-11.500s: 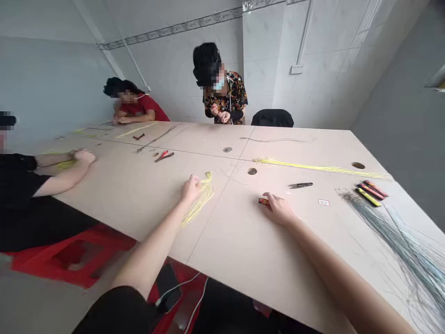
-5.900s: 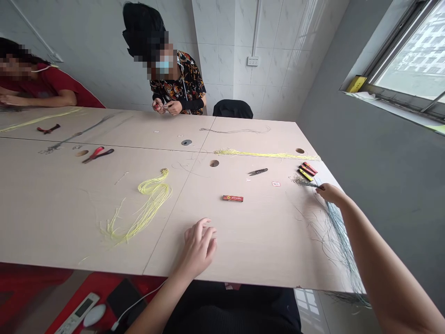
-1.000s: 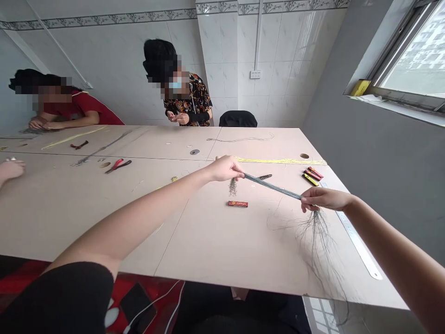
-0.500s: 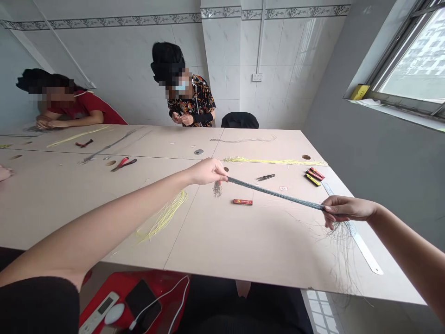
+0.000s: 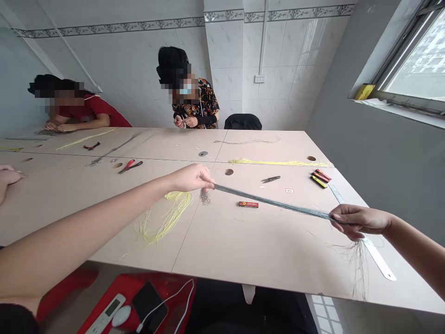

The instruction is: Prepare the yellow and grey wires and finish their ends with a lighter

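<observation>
A bundle of thin grey-blue cords (image 5: 271, 201) stretches straight between my two hands, above the table. My left hand (image 5: 193, 177) pinches its left end, and a small knotted tuft hangs below those fingers. At the right, my right hand (image 5: 361, 219) is closed around the bundle near its other end, where loose strands droop over the table edge. Beneath the bundle lies a small red box (image 5: 248, 204). A loop of yellow cords (image 5: 170, 215) rests below my left forearm.
Thread snips (image 5: 270, 179), a metal ruler (image 5: 378, 260), small red and yellow boxes (image 5: 320, 178), yellow cords (image 5: 278, 163) and red-handled pliers (image 5: 130, 166) lie on the table (image 5: 222, 246). Two people sit across; another person's hand (image 5: 10, 175) is at left. A red stool (image 5: 128, 283) holds a phone.
Both hands have moved slightly apart, the left one leftward and the right one rightward, with the bundle still taut between them. The camera view has shifted a little.
</observation>
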A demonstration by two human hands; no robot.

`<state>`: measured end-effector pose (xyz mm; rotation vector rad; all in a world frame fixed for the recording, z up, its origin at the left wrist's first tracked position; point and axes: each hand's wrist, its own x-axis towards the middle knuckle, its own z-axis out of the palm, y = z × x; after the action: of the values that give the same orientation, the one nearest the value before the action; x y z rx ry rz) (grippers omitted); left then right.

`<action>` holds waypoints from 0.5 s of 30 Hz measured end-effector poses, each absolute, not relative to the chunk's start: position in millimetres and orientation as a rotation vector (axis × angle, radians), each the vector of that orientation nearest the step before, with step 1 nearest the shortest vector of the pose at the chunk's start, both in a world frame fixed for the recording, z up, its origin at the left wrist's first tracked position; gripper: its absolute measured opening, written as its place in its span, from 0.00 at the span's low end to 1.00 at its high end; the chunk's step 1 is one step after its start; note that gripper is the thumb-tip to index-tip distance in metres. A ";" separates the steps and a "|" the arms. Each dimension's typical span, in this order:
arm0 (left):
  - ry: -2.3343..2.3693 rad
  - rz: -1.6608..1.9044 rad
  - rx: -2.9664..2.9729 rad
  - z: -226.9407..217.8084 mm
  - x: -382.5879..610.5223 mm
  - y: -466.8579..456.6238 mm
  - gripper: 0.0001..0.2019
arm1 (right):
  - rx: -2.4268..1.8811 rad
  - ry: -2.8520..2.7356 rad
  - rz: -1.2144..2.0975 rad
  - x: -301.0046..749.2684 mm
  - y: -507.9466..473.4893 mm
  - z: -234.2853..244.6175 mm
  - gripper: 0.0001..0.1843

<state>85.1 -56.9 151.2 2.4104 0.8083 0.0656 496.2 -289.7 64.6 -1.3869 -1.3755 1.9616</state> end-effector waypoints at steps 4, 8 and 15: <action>0.754 -0.049 2.395 150.6 87.4 -44.5 0.14 | -1.461 -1.340 2.032 493.5 -277.0 70.4 0.26; 0.751 -0.177 2.413 151.7 100.0 -19.0 0.14 | -1.604 -1.404 1.955 500.9 -251.4 77.1 0.26; 0.810 -0.314 2.484 167.6 121.0 44.7 0.13 | -1.799 -1.628 1.644 522.2 -172.8 84.9 0.25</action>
<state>121.0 44.7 167.6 2.4840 0.8102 -0.3141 522.2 -172.8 84.9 -1.7990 -1.6280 1.6438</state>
